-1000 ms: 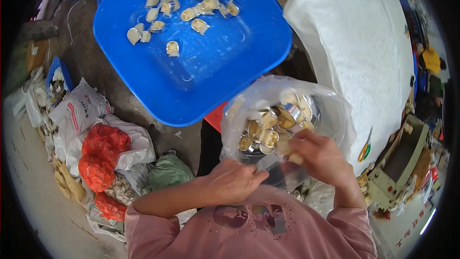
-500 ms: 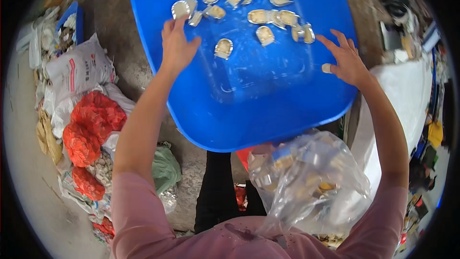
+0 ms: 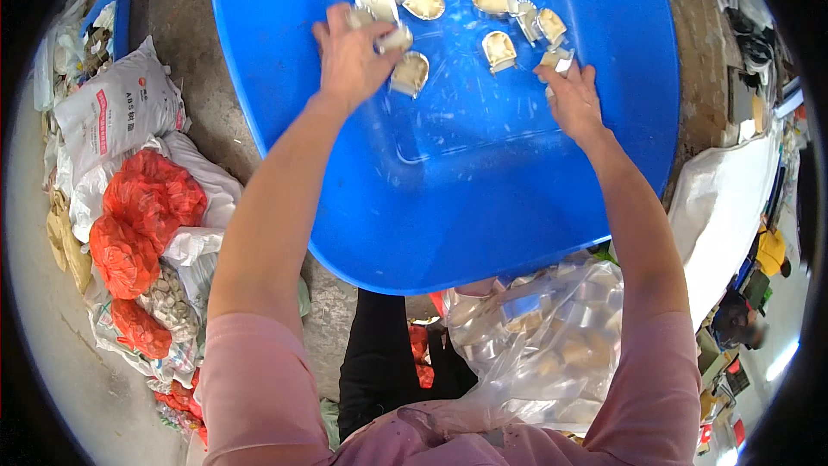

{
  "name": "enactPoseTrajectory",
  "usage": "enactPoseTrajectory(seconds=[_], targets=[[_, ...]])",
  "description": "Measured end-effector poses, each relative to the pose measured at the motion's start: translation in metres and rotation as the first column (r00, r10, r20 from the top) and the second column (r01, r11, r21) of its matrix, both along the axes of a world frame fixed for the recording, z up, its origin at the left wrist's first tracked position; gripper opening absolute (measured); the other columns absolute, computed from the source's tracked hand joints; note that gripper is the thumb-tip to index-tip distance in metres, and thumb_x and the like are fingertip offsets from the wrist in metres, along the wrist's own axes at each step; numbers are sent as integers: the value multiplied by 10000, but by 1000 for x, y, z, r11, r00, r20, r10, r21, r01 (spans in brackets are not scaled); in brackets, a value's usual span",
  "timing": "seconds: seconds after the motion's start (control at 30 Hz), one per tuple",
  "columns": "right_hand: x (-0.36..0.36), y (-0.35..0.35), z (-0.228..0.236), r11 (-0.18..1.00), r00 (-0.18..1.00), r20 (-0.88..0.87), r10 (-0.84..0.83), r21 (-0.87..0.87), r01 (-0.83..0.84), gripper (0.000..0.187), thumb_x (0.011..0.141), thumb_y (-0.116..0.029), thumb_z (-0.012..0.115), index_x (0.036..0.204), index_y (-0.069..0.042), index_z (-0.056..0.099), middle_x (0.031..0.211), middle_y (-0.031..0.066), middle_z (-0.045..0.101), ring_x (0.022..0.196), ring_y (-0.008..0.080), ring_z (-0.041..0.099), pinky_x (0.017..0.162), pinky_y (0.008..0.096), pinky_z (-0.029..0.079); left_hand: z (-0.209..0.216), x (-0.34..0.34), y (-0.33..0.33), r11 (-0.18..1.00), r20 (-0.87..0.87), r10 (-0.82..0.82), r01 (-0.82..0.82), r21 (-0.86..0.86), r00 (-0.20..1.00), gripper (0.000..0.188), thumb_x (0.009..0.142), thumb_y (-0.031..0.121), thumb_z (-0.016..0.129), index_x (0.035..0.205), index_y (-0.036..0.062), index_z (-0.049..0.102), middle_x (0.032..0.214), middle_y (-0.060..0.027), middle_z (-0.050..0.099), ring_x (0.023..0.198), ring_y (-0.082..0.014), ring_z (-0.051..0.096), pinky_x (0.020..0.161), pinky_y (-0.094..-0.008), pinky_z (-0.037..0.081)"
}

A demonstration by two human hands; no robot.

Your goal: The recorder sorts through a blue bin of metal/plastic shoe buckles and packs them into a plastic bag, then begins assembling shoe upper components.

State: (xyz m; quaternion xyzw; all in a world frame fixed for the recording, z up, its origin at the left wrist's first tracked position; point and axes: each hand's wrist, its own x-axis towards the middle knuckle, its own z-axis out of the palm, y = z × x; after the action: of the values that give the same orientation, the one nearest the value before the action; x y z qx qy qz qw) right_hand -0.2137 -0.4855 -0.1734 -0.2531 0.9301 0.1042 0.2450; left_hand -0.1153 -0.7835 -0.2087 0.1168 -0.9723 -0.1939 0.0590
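A big blue plastic tray (image 3: 448, 190) carries about a dozen cream plastic parts (image 3: 498, 50) at its far end; a clear bag (image 3: 552, 345) of more sits unemptied in the lap. Left hand (image 3: 349, 56) is clenched round several parts; right hand (image 3: 571, 97) pinches one (image 3: 556, 60).

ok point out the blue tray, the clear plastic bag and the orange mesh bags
blue tray (image 3: 483, 198), head view, bare floor of the tray
clear plastic bag (image 3: 552, 345), head view, middle of its bulging side
orange mesh bags (image 3: 142, 216), head view, upper bag's middle

blue tray (image 3: 448, 198) fills upper centre | left hand (image 3: 349, 52) grips cream parts (image 3: 392, 37) | right hand (image 3: 571, 99) touches one (image 3: 556, 60) | clear bag (image 3: 543, 345) lower right
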Motion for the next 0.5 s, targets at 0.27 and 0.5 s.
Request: enactPoseTrajectory(seconds=[0.27, 0.5], targets=[[4, 9, 146, 836, 671, 714, -197, -236, 496, 414, 769, -102, 526, 1179, -149, 504, 993, 90, 574, 828, 212, 546, 739, 327, 461, 100, 66, 31, -314, 474, 60, -434, 844, 878, 412, 815, 246, 593, 1174, 52, 545, 1099, -135, 581, 981, -276, 557, 791, -424, 469], [50, 74, 251, 627, 710, 698, -91, -514, 585, 357, 733, -29, 573, 1088, -41, 535, 1028, 50, 563, 847, 149, 545, 713, 281, 459, 228, 92, 97, -584, 54, -243, -191, 789, 968, 467, 810, 154, 612, 1226, -2, 470, 1118, -132, 583, 997, -218, 578, 871, -342, 476]])
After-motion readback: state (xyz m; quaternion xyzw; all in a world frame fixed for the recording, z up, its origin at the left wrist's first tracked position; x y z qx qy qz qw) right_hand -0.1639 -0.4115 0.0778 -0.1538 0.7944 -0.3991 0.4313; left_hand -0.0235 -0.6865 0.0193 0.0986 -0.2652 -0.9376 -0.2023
